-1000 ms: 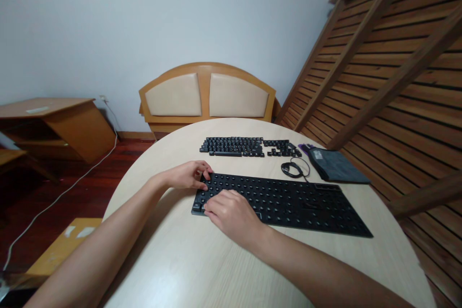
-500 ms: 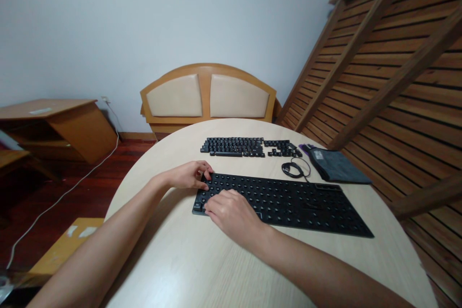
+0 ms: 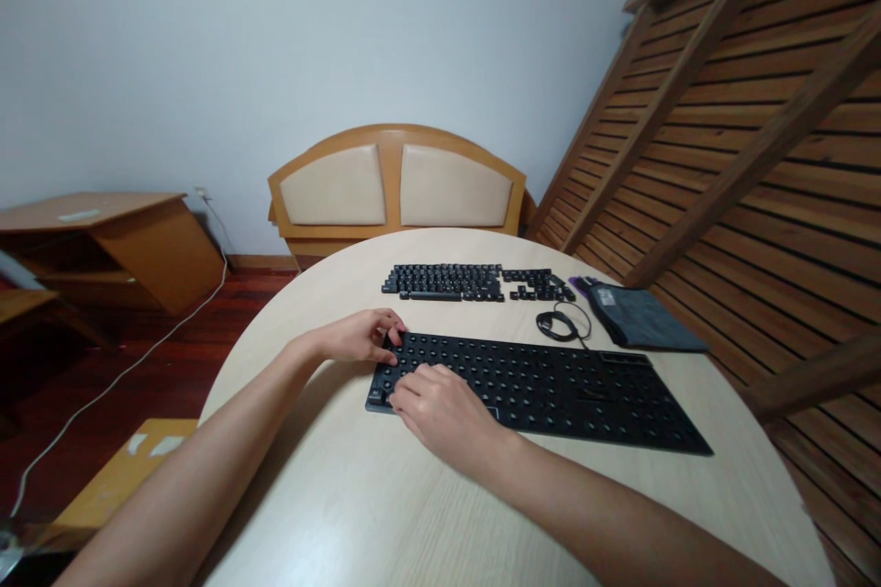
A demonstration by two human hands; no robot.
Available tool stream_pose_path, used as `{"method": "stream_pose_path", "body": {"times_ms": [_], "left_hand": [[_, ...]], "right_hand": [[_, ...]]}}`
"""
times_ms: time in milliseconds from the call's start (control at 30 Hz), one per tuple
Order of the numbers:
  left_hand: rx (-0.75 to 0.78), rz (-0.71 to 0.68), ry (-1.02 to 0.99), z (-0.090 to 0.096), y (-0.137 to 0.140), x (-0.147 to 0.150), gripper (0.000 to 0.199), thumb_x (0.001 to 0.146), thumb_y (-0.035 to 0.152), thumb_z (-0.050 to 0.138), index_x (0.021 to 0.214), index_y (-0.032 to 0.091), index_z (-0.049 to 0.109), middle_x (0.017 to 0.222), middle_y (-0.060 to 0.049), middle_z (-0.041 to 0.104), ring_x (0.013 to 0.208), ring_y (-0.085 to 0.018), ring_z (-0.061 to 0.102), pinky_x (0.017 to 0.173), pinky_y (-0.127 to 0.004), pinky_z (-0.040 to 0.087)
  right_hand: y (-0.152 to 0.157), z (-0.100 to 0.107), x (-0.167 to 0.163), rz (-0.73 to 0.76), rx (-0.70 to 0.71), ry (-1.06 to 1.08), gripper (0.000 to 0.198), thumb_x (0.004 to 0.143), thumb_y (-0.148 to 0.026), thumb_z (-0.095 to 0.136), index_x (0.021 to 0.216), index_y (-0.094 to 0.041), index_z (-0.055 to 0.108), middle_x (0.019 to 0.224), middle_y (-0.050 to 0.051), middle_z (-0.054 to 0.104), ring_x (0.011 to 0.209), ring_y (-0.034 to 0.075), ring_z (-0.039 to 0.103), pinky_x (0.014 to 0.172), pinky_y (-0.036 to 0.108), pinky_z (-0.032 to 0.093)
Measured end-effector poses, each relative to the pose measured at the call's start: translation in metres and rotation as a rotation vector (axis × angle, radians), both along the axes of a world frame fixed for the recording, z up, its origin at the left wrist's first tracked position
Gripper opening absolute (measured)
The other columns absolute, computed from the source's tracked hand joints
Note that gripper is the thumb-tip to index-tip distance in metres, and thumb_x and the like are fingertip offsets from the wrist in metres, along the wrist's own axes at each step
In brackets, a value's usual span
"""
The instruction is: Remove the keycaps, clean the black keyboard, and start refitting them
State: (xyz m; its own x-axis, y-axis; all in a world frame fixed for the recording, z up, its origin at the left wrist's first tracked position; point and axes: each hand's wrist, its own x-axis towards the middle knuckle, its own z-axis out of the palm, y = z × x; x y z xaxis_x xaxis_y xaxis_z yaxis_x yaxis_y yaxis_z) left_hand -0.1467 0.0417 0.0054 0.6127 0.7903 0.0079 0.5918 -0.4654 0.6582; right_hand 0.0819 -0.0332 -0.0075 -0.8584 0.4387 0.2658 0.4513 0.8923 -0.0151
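Observation:
A black keyboard base [image 3: 543,385] with its keycaps off lies slantwise on the round table [image 3: 330,495]. One keycap [image 3: 376,396] sits at its near left corner. My left hand [image 3: 354,337] grips the far left corner, thumb on the key field and curled fingers at the back edge. Over the near left part, my right hand [image 3: 444,408] bends down with its fingers pressed together beside that corner keycap. Its fingertips are hidden, so whatever is in them cannot be made out. Behind the base, loose black keycaps [image 3: 447,280] lie in keyboard-like rows.
A coiled black cable [image 3: 559,325] runs from the base's back edge. Right of it lies a dark grey pouch [image 3: 647,316] with something purple beside it. A wooden slatted frame [image 3: 730,183] leans along the right, and a padded headboard [image 3: 392,142] stands behind the table.
Hardly anything differs. Both hands stay at the left end of the keyboard base; the right hand's fingers have shifted very slightly, and the whole view has tilted a touch.

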Motion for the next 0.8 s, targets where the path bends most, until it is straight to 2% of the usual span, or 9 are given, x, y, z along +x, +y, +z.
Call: {"method": "stream_pose_path", "body": {"times_ms": [167,233,300,400,467,567,667,800], "left_hand": [[0.014,0.0,-0.004,0.001,-0.002,0.0,0.019,0.075,0.032,0.077,0.088,0.018,0.071,0.119,-0.01,0.063,0.11,-0.024,0.061,0.093,-0.034,0.05],[0.056,0.008,0.002,0.001,-0.003,0.003,0.018,0.077,0.034,0.075,0.086,0.018,0.071,0.114,-0.009,0.066,0.104,-0.023,0.063,0.089,-0.032,0.052],[0.157,0.072,0.019,-0.003,-0.003,0.006,0.018,0.083,0.037,0.069,0.085,0.019,0.07,0.102,-0.006,0.07,0.091,-0.02,0.066,0.081,-0.03,0.053],[0.34,0.258,0.024,-0.014,0.004,0.013,0.024,0.094,0.038,0.055,0.088,0.019,0.068,0.087,-0.004,0.069,0.077,-0.019,0.064,0.072,-0.031,0.052],[0.433,0.369,0.006,-0.025,0.013,0.018,0.024,0.097,0.035,0.049,0.093,0.019,0.066,0.092,-0.006,0.068,0.084,-0.021,0.063,0.077,-0.034,0.052],[0.536,0.453,-0.016,-0.04,0.029,0.021,0.021,0.097,0.027,0.047,0.101,0.019,0.066,0.105,-0.009,0.068,0.102,-0.025,0.061,0.093,-0.041,0.049],[0.587,0.466,-0.03,-0.052,0.043,0.018,0.028,0.096,0.019,0.043,0.116,0.018,0.064,0.121,-0.012,0.066,0.116,-0.027,0.057,0.104,-0.046,0.044],[0.592,0.402,-0.022,-0.061,0.052,0.009,0.04,0.096,0.012,0.039,0.13,0.017,0.059,0.135,-0.011,0.062,0.124,-0.025,0.054,0.109,-0.044,0.043]], "right_hand": [[0.009,0.005,0.017,0.126,-0.12,0.054,0.019,0.097,-0.025,0.056,0.11,-0.016,0.067,0.114,0.005,0.07,0.104,0.021,0.059,0.089,0.033,0.048],[0.016,0.01,0.029,0.178,-0.151,0.053,0.024,0.096,-0.028,0.058,0.117,-0.017,0.066,0.123,0.005,0.067,0.112,0.021,0.057,0.096,0.034,0.047],[0.023,0.015,0.045,0.191,-0.17,0.03,0.03,0.093,-0.031,0.062,0.12,-0.018,0.065,0.128,0.005,0.065,0.117,0.023,0.056,0.099,0.038,0.046],[0.034,0.02,0.07,0.162,-0.191,0.033,0.038,0.09,-0.036,0.066,0.124,-0.019,0.064,0.131,0.008,0.063,0.122,0.025,0.054,0.104,0.043,0.044],[0.039,0.019,0.085,0.096,-0.205,0.089,0.039,0.091,-0.037,0.064,0.126,-0.019,0.063,0.132,0.01,0.062,0.122,0.025,0.055,0.106,0.044,0.043],[0.042,0.013,0.102,-0.008,-0.23,0.152,0.041,0.093,-0.038,0.062,0.129,-0.02,0.06,0.134,0.011,0.061,0.124,0.024,0.054,0.107,0.044,0.043],[0.041,0.008,0.11,-0.053,-0.252,0.145,0.043,0.094,-0.04,0.061,0.132,-0.021,0.057,0.139,0.011,0.057,0.128,0.025,0.051,0.109,0.045,0.042],[0.039,0.008,0.11,-0.069,-0.27,0.152,0.041,0.095,-0.04,0.059,0.132,-0.023,0.058,0.14,0.01,0.057,0.129,0.024,0.051,0.11,0.045,0.042]]}}
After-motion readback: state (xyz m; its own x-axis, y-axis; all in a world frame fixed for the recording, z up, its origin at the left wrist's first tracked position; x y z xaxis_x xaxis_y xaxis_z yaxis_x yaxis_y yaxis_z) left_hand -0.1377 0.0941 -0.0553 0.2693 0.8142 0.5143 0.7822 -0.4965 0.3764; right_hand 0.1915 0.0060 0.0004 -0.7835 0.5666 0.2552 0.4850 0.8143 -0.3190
